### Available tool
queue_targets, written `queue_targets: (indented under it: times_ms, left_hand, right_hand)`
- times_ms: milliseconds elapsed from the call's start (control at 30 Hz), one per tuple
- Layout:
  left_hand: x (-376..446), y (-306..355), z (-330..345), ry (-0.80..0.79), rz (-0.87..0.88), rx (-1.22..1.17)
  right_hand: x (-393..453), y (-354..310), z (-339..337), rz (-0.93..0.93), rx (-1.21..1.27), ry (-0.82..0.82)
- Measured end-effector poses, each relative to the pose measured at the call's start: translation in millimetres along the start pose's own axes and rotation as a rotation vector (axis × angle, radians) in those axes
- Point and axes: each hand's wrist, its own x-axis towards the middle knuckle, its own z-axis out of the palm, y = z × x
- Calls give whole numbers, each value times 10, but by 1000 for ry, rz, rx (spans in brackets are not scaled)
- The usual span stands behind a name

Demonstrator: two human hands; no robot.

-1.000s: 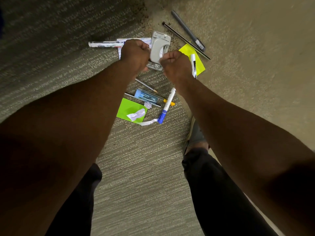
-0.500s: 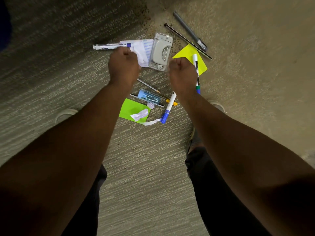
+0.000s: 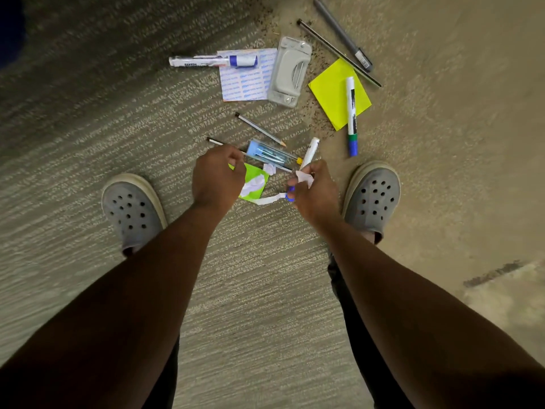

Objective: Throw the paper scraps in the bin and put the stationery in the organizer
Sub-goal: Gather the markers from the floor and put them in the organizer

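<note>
I note right hand (image 3: 314,193) pinching small white paper scrap (image 3: 304,177) between fingertips, above carpet (image 3: 88,128). Left hand (image 3: 218,175) with fingers curled above green note (image 3: 254,180); whether it holds anything, I cannot tell. Crumpled white scrap (image 3: 252,184) lies on green note, paper strip (image 3: 269,199) beside it. Scattered beyond: hole punch (image 3: 290,72), yellow note (image 3: 334,93) with marker (image 3: 351,113) across it, pencil (image 3: 259,129), clear pen case (image 3: 267,153). Grey clogs (image 3: 132,208) flank hands.

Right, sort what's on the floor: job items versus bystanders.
Job items: paper scrap pinched in right hand, crumpled scraps, paper strip, whiteboard marker, pencil, hole punch, yellow sticky notes.

Bystanders: grey clogs, carpet.
</note>
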Motion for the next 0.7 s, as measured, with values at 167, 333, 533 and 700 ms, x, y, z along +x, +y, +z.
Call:
queue_targets:
  times_ms: [167,333,533,700]
  left_hand:
    - [-124,-121,190,-205,222,304]
    - [-124,-214,357,-252,281,585]
    - [-103,-305,387,-204,297,421]
    - [-122,-273,344,-41,331,306]
  right_hand:
    - [-204,260,75,-224,-594,-107]
    - [-203,368,271,-474,-1092,-110]
    - [-28,334,376,-666,-1193,-61]
    - [-8,354,321,-709,-1136,-136]
